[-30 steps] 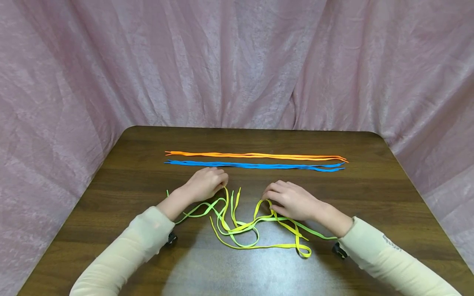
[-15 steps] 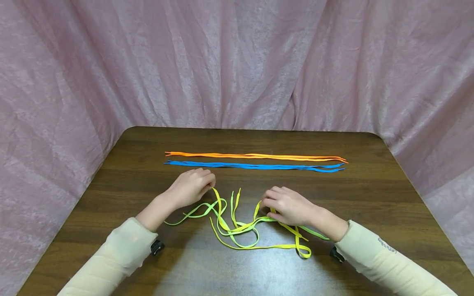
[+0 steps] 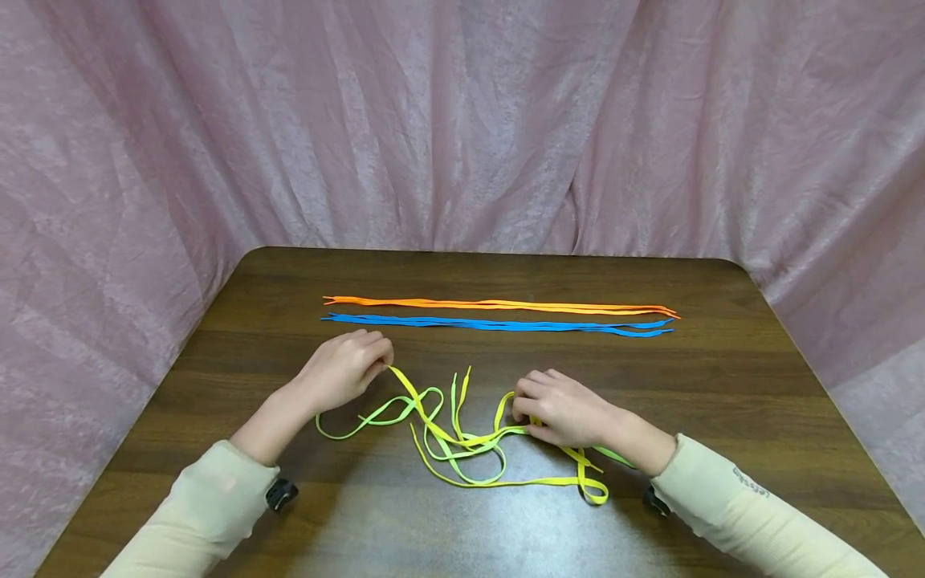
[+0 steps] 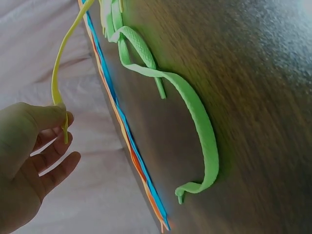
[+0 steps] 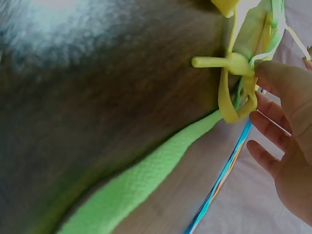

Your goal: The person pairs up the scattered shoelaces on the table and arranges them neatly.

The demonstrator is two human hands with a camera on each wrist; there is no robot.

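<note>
My left hand [image 3: 347,371] pinches the tipped end of a yellow shoelace [image 4: 58,63] between thumb and forefinger, raised off the table. That lace slants down from the fingers into a loose tangle. Over the tangle's right side, my right hand [image 3: 565,408] pinches a yellow loop between thumb and fingers; in the right wrist view the thumb [image 5: 275,78] covers part of the grip. Whether it also holds green lace cannot be told. A green shoelace [image 4: 207,131] winds through the tangle, with one end curling out below my left hand and another stretch [image 5: 136,190] passing under my right wrist.
Farther back, orange shoelaces [image 3: 499,304] and blue shoelaces [image 3: 499,325] lie straight in two parallel rows. A brown wooden table [image 3: 238,361] carries everything, and a pink curtain [image 3: 462,128] hangs behind it.
My left hand has moved left, drawing the yellow lace end out, and its slack bend has become straighter. My right hand stays at nearly the same spot, lowered slightly.
</note>
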